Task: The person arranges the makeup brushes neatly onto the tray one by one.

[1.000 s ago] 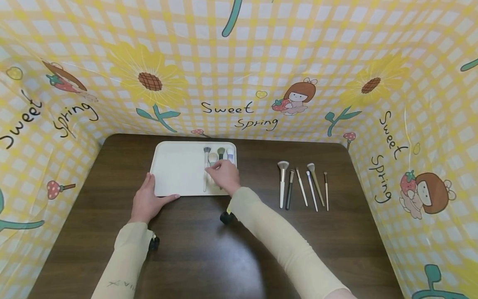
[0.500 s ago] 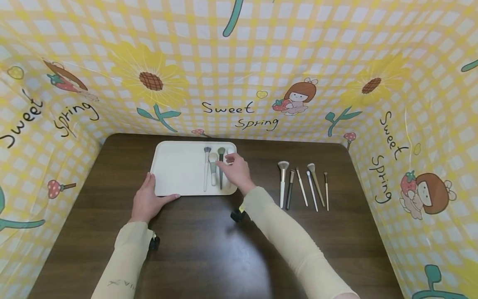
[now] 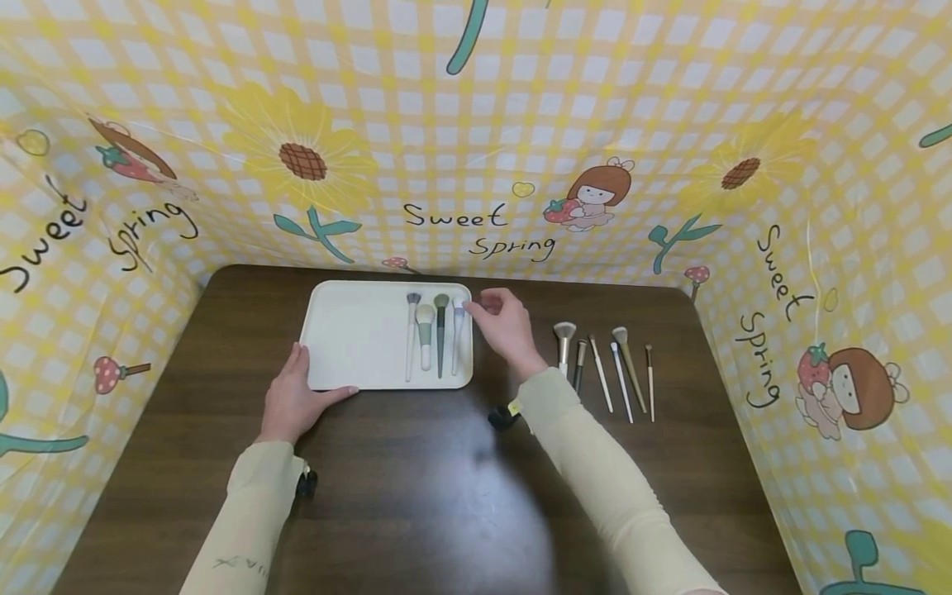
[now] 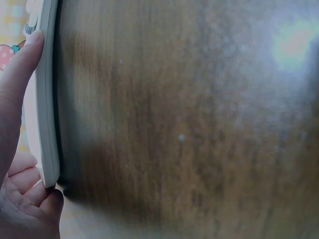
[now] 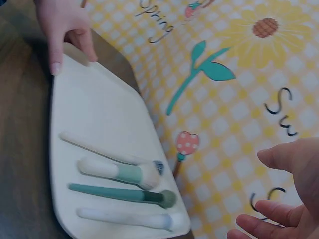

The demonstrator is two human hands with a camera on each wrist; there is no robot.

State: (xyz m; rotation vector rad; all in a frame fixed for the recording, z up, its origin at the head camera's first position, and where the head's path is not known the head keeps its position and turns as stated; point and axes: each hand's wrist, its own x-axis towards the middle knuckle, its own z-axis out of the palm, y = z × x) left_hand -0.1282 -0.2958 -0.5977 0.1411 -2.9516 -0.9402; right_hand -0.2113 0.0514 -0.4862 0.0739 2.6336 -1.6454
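Note:
My left hand [image 3: 296,398] grips the front left corner of a white tray [image 3: 357,335], thumb along the front rim and fingers at the left side. Across the tray's right part lie makeup brushes side by side: a white one with dark bristles [image 3: 410,339], a thick pale-green and white one [image 3: 426,335], a dark green one [image 3: 440,339] and, rightmost, a white and lilac one [image 3: 457,339]. My right hand [image 3: 507,329] hovers just right of the tray, thumb near its right rim. Nothing lies between its loosely bent fingers, as the right wrist view [image 5: 279,199] also shows.
Further right on the brown table [image 3: 402,496] lies a row of several more brushes, among them a large white-handled one [image 3: 564,333], a dark-handled one [image 3: 579,364] and a gold-handled one [image 3: 630,368]. A checked yellow cloth [image 3: 446,132] walls the table's back and sides.
My right hand has moved right, from over the brushes on the tray to beside its right edge, uncovering the white and lilac brush. My left hand has stayed put.

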